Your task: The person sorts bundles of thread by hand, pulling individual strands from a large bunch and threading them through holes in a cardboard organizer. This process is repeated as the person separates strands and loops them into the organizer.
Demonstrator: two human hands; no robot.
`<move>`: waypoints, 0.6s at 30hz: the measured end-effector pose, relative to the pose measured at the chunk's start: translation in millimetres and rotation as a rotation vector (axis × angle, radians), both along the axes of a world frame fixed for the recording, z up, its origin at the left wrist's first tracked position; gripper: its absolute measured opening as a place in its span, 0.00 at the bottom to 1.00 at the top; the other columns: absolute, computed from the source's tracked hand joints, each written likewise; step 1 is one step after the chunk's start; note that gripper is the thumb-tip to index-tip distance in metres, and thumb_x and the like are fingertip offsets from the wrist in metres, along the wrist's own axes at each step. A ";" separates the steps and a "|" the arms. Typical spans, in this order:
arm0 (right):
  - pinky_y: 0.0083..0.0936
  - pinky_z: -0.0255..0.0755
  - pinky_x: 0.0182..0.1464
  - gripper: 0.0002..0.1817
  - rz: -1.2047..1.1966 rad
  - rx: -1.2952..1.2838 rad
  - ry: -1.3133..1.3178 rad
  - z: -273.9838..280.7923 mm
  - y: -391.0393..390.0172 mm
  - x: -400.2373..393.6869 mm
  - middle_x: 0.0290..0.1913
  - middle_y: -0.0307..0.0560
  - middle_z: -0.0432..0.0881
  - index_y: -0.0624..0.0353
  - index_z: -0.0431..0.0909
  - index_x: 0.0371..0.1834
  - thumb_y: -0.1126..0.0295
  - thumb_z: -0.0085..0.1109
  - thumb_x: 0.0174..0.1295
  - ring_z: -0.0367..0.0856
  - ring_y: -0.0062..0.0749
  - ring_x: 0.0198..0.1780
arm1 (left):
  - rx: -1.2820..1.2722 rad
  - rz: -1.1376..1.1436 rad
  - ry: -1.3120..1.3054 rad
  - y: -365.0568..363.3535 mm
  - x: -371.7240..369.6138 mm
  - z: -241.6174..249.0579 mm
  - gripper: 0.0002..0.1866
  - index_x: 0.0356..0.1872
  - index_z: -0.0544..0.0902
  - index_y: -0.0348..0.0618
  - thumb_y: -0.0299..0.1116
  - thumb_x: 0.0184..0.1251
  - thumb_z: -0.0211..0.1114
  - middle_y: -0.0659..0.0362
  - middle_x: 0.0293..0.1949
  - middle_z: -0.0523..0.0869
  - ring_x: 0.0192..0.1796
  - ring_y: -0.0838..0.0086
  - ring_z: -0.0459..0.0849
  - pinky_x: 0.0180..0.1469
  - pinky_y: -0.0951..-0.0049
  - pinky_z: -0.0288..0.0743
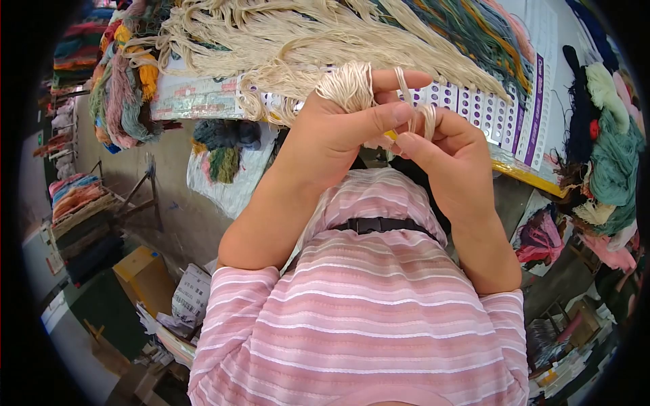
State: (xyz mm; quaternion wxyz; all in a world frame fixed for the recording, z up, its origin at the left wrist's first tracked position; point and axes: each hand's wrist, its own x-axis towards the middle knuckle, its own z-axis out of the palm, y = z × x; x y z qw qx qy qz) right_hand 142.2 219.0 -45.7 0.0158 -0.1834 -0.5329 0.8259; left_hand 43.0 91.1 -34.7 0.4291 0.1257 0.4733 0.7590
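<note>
Cream thread point(347, 86) is looped in a thick bundle around the fingers of my left hand point(338, 132). A strand hangs over that hand's outstretched index finger, and its thumb points toward my right hand point(447, 149). My right hand is closed, thumb against bent fingers, with a small cream loop point(428, 120) around them. The two hands almost meet at the thumbs, just over the table's near edge. Beyond them a wide spread of cream skeins point(271, 44) covers the table. What lies under the curled fingers is partly hidden.
Blue, green and orange skeins point(467, 40) lie at the back of the table, near a printed card with purple dots point(474, 111). Coloured hanks hang at left point(125, 88) and teal ones point(613, 159) at right. A cardboard box point(145, 277) stands on the floor at lower left.
</note>
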 end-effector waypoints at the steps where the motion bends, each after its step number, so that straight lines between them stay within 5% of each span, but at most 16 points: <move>1: 0.14 0.69 0.37 0.02 -0.029 -0.019 0.004 -0.8 -0.7 0.5 0.30 0.36 0.78 0.64 0.77 0.33 0.77 0.59 0.59 0.74 0.15 0.33 | -0.014 0.009 0.018 1.9 0.9 0.9 0.18 0.54 0.75 0.31 0.30 0.66 0.58 0.61 0.30 0.82 0.33 0.77 0.80 0.40 0.76 0.74; 4: 0.15 0.67 0.35 0.03 -0.118 -0.045 0.043 -0.3 0.4 0.8 0.28 0.36 0.77 0.63 0.77 0.33 0.75 0.59 0.60 0.73 0.14 0.31 | 0.003 0.157 -0.054 14.5 5.9 2.2 0.14 0.49 0.76 0.34 0.33 0.70 0.53 0.65 0.24 0.78 0.29 0.80 0.76 0.43 0.76 0.72; 7: 0.19 0.66 0.30 0.04 -0.124 -0.189 0.176 1.4 15.8 6.5 0.24 0.35 0.73 0.63 0.77 0.36 0.74 0.56 0.62 0.71 0.16 0.26 | 0.035 0.063 0.098 8.0 -10.2 -12.4 0.14 0.39 0.80 0.37 0.36 0.73 0.49 0.67 0.18 0.70 0.22 0.81 0.71 0.31 0.77 0.72; 9: 0.21 0.63 0.26 0.05 -0.019 -0.408 0.308 3.4 64.9 36.3 0.22 0.35 0.71 0.62 0.76 0.37 0.72 0.54 0.63 0.67 0.16 0.21 | 0.271 -0.224 -0.075 -19.8 -36.7 -12.8 0.14 0.34 0.71 0.44 0.41 0.74 0.44 0.72 0.13 0.55 0.14 0.84 0.57 0.18 0.80 0.60; 11: 0.20 0.59 0.21 0.06 0.058 -0.428 0.392 13.5 127.1 83.9 0.21 0.36 0.68 0.61 0.74 0.38 0.70 0.53 0.63 0.61 0.17 0.16 | 0.384 0.016 -0.327 -73.2 -69.9 -8.5 0.11 0.33 0.68 0.47 0.39 0.74 0.44 0.73 0.13 0.52 0.12 0.89 0.50 0.11 0.83 0.44; 13: 0.13 0.48 0.15 0.09 -0.388 -0.150 0.323 9.9 195.8 167.1 0.26 0.37 0.71 0.60 0.74 0.38 0.65 0.53 0.65 0.56 0.13 0.15 | 0.518 0.070 -0.255 -117.2 -109.2 13.2 0.10 0.34 0.68 0.44 0.34 0.75 0.40 0.71 0.16 0.56 0.14 0.87 0.53 0.14 0.83 0.47; 16: 0.13 0.45 0.16 0.12 -0.357 -0.262 0.409 27.2 281.1 270.4 0.21 0.31 0.52 0.65 0.69 0.45 0.68 0.37 0.73 0.48 0.13 0.17 | 0.561 0.223 -0.361 -202.1 -166.3 11.7 0.10 0.33 0.69 0.40 0.31 0.74 0.41 0.68 0.16 0.59 0.15 0.83 0.53 0.17 0.80 0.48; 17: 0.13 0.44 0.17 0.12 -0.538 -0.238 0.301 27.1 308.9 323.1 0.21 0.31 0.54 0.66 0.68 0.44 0.68 0.36 0.73 0.48 0.14 0.18 | 0.554 0.289 -0.376 -245.6 -192.1 0.9 0.10 0.33 0.69 0.40 0.30 0.73 0.42 0.67 0.16 0.58 0.14 0.83 0.53 0.17 0.80 0.47; 18: 0.14 0.44 0.18 0.11 -1.068 0.025 0.003 41.9 311.2 346.6 0.22 0.32 0.54 0.66 0.68 0.44 0.69 0.35 0.73 0.47 0.14 0.18 | 0.548 0.354 -0.388 -282.0 -215.0 -5.4 0.09 0.34 0.69 0.39 0.29 0.73 0.42 0.67 0.15 0.58 0.14 0.83 0.53 0.17 0.80 0.47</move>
